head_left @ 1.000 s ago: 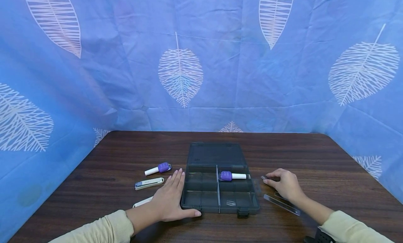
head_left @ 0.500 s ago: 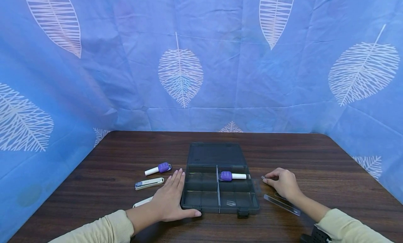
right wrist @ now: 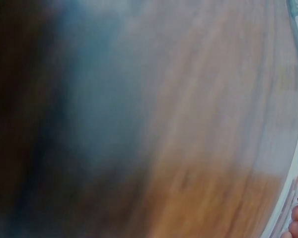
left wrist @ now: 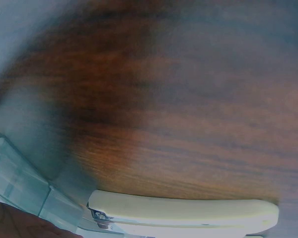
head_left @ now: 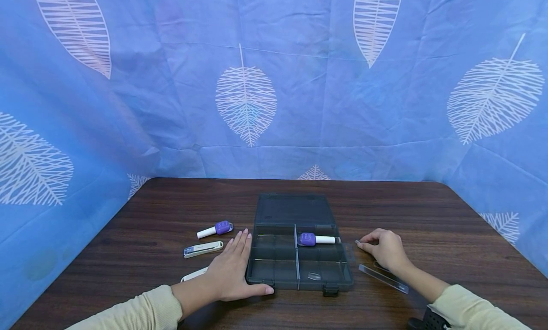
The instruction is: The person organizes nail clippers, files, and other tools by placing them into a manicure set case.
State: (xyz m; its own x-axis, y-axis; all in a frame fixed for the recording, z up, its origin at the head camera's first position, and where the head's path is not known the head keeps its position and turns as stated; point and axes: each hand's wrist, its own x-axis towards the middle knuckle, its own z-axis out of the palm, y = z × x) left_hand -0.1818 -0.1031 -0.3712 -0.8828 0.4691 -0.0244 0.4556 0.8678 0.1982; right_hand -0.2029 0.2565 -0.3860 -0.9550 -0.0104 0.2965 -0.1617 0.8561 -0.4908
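Observation:
A dark see-through compartment box (head_left: 274,285) lies on the table with its lid folded back. My left hand (head_left: 227,270) rests along its left side, fingers straight and the thumb at the front corner. Inside the box, a purple nail polish bottle (head_left: 317,239) with a white cap lies in the back right compartment. A small clear piece (head_left: 314,276) is in the front right one. To the right of the box, my right hand (head_left: 383,248) pinches a small clear plastic piece (head_left: 357,242) between thumb and fingertips, mostly hidden by them.
Left of the box lie another purple nail polish bottle (head_left: 216,229), a white nail clipper (head_left: 203,248) and a second white one (left wrist: 184,208), partly behind my left hand. A clear plastic strip (head_left: 383,278) lies by my right wrist. Blue leaf-patterned cloth (head_left: 299,106) surrounds the table.
My right hand has shifted very slightly left, with the sleeve turning a little, still pinching the small clear piece. The left hand and the box have stayed put.

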